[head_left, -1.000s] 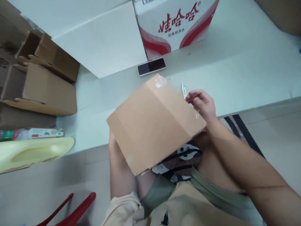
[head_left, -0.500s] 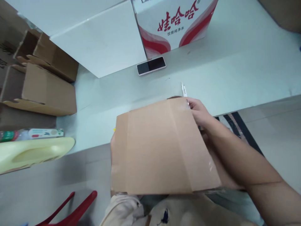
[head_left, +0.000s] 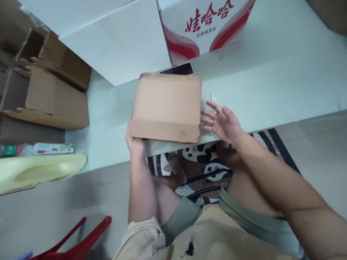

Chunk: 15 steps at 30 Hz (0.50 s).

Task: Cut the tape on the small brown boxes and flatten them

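A brown cardboard box (head_left: 168, 104) is over the front part of the pale table, its closed face toward me. My left hand (head_left: 135, 142) grips its near left corner, with the fingertips hidden behind and under the cardboard. Just off the right side of the box, my right hand (head_left: 223, 122) is open with fingers spread; whether the fingertips touch the edge I cannot tell. A thin white pen-like item (head_left: 213, 97) lies on the table behind the right fingers. The far edge of the box partly covers a black-faced phone-like device (head_left: 184, 68).
White box (head_left: 116, 47) and red-and-white water carton (head_left: 206, 32) stand at the back of the table (head_left: 284, 79). Open cardboard boxes (head_left: 56, 97), a bottle (head_left: 11, 150) and a pale yellow plastic piece (head_left: 46, 169) are at left. A red chair part (head_left: 89, 238) is below.
The box has moved away from my body, forward onto the table area, and its face has turned. My right hand has let go and spread its fingers; the left still holds on.
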Each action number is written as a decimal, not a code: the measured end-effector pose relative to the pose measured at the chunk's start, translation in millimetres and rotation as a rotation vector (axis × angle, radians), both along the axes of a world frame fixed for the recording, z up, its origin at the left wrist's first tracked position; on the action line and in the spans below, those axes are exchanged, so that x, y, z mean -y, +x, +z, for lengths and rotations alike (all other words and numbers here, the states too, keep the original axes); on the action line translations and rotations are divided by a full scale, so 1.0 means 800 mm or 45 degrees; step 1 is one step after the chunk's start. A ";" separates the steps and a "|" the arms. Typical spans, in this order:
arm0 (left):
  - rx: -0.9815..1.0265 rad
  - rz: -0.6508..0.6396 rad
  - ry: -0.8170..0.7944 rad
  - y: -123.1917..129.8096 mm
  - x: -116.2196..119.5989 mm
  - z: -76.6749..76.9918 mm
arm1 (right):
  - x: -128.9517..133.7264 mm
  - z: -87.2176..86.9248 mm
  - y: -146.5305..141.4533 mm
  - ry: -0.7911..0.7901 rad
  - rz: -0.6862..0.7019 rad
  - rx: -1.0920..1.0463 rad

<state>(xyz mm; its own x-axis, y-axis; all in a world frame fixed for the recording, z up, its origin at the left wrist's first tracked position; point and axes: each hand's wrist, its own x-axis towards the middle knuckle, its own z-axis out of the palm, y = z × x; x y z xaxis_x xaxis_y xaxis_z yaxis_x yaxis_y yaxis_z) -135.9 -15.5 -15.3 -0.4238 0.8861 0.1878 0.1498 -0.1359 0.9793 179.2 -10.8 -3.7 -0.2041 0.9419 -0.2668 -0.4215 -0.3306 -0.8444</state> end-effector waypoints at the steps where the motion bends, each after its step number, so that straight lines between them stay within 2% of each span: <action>1: -0.103 -0.031 0.033 -0.003 0.001 -0.002 | 0.000 0.000 -0.002 -0.006 -0.021 0.017; 5: -0.612 -0.391 -0.054 -0.012 0.006 -0.003 | -0.003 -0.004 -0.004 -0.110 -0.115 0.208; 8: -0.698 -0.607 -0.239 -0.022 0.009 0.001 | -0.004 -0.006 0.001 -0.230 -0.090 0.313; 10: -0.661 -0.722 -0.322 -0.030 0.012 0.005 | -0.003 -0.004 0.005 -0.255 -0.087 0.320; 12: -0.497 -0.815 -0.328 -0.036 0.013 0.007 | -0.002 -0.001 0.007 -0.267 -0.138 0.305; 13: -0.366 -0.817 -0.296 -0.037 0.013 0.007 | -0.001 0.001 0.008 -0.269 -0.181 0.301; 15: -0.100 -0.663 -0.180 -0.036 0.010 0.006 | 0.004 0.005 0.009 -0.254 -0.283 0.300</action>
<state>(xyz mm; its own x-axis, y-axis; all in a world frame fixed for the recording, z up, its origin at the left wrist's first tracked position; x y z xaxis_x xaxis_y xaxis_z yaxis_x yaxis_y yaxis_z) -164.3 -23.7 -10.4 0.0886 0.9940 0.0646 0.1710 -0.0791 0.9821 186.3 -14.0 -0.1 0.0883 0.8811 -0.4646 -0.3030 -0.4205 -0.8552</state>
